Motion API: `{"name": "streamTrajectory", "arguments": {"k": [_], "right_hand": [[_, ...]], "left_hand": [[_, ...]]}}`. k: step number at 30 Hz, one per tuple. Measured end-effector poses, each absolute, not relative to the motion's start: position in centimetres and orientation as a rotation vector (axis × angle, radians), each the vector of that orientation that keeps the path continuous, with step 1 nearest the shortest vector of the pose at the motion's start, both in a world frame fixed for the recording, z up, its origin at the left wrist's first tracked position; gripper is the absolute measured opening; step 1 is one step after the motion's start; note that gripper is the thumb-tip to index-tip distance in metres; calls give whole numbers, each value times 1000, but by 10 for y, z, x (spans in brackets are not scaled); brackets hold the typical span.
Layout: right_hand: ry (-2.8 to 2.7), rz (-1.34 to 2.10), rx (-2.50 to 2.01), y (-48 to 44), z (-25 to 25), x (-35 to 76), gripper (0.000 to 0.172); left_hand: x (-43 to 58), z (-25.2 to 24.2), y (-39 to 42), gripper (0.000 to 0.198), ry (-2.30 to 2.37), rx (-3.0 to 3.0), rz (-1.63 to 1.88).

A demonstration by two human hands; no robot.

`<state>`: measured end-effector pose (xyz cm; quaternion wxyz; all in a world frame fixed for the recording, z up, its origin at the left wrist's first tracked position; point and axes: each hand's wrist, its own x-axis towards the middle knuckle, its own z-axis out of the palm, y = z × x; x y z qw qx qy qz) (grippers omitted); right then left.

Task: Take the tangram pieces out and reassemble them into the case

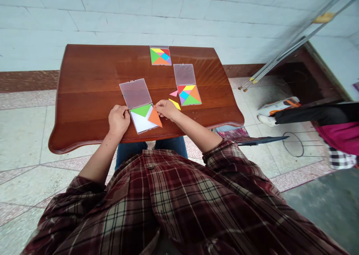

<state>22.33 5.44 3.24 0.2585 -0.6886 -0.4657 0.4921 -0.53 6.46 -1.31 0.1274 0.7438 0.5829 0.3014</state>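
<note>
An open clear case point(142, 122) lies at the table's near edge, its lid point(135, 93) folded back. Inside it a green triangle point(141, 110) lies flat on the white base. My right hand point(166, 109) pinches an orange triangle point(155, 117) and holds it tilted over the case's right side. My left hand point(119, 119) is curled against the case's left edge, fingers closed on its rim. A yellow piece point(175, 104) and a pink piece point(174, 93) lie loose on the wood just right of my right hand.
A wooden table point(84, 97) holds two more tangram cases: an open one with a full set point(189, 94) to the right, and a shut one point(160, 55) at the far edge. Another person's legs and shoes point(277, 108) are at right, beside a wall and metal poles.
</note>
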Motion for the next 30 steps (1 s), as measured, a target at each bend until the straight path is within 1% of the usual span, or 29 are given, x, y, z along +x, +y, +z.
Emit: {"name": "streamTrajectory", "arguments": {"k": [5,10,14,19,24,27,30], "right_hand": [[-1230,1331,-1836,60,26,217,13],[-1356,1258,-1835,65,19,220,7],[-1600,1054,-1905,63,22,225,4],[-1969,702,-1954,46,38,220,15],[-2448,499,-1774,18,43,198,24],[-2546,403,-1798,12,37,190,31],[-2549,343,-1839,14,30,191,32]], "left_hand": [[-5,-14,65,22,1706,2172,864],[-5,-14,65,21,1708,2172,869],[-5,-14,65,21,1709,2169,881],[-5,-14,64,22,1693,2146,866],[-6,-15,64,22,1693,2147,873],[-6,-15,64,23,1696,2162,861],[-6,-14,64,22,1691,2161,854]]}}
